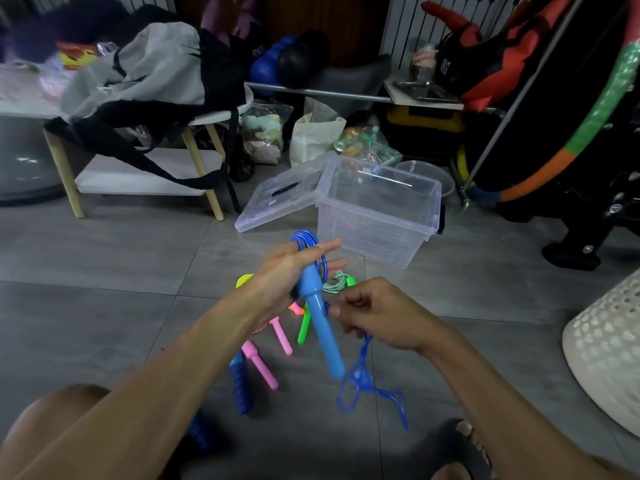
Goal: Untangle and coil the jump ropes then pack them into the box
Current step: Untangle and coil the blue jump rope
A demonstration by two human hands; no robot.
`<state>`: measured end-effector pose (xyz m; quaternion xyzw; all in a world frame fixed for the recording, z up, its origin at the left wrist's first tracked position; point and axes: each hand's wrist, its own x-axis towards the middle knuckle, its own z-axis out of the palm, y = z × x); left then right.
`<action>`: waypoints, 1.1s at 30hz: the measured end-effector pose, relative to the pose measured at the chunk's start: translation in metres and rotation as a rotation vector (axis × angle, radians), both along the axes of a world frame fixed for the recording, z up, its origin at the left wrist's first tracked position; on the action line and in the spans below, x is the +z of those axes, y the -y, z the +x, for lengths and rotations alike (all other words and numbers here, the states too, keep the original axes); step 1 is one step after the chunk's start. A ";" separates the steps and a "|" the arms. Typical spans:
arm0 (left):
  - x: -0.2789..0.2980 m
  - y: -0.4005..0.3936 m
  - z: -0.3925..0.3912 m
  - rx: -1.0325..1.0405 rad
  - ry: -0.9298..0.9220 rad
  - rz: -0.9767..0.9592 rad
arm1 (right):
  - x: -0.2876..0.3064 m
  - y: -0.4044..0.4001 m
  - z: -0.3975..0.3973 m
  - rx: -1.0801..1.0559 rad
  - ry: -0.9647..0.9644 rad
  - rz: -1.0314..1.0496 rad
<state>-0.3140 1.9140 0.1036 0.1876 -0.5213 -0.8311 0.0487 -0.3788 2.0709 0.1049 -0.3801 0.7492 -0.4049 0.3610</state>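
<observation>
- Hands: left hand (289, 271) holds coiled blue rope (308, 242) and its handle (320, 323); right hand (375, 315) pinches the rope's loose end.
- Clear box (377, 209) stands open on the floor, just beyond.

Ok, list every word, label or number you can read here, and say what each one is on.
"FITNESS": white letters running vertically on the black bag behind the round table, small and only roughly readable.
"RKG" or similar: white letters on the black and red bag at the upper right, first letter unclear.
Red and yellow package on the table: print too blurred to read.
Clear box lid: small moulded mark, unreadable.
</observation>
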 end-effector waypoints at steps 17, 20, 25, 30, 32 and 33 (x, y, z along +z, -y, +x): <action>-0.012 -0.002 0.014 -0.345 0.084 -1.492 | -0.007 -0.025 -0.031 -0.111 -0.144 0.094; -0.009 0.000 0.012 -0.227 0.097 -1.075 | -0.019 -0.032 -0.038 -0.039 -0.344 0.206; -0.008 0.014 0.007 -0.038 0.181 -0.513 | -0.004 -0.034 -0.041 -0.333 0.104 -0.098; -0.010 0.017 0.011 -0.039 0.136 -0.408 | 0.005 -0.037 -0.056 -0.735 0.589 -0.464; -0.008 0.020 0.011 -0.004 0.132 -0.353 | 0.003 -0.041 -0.062 -0.911 0.665 -0.477; -0.007 0.023 0.011 0.002 0.126 -0.318 | 0.002 -0.044 -0.065 -0.999 0.664 -0.452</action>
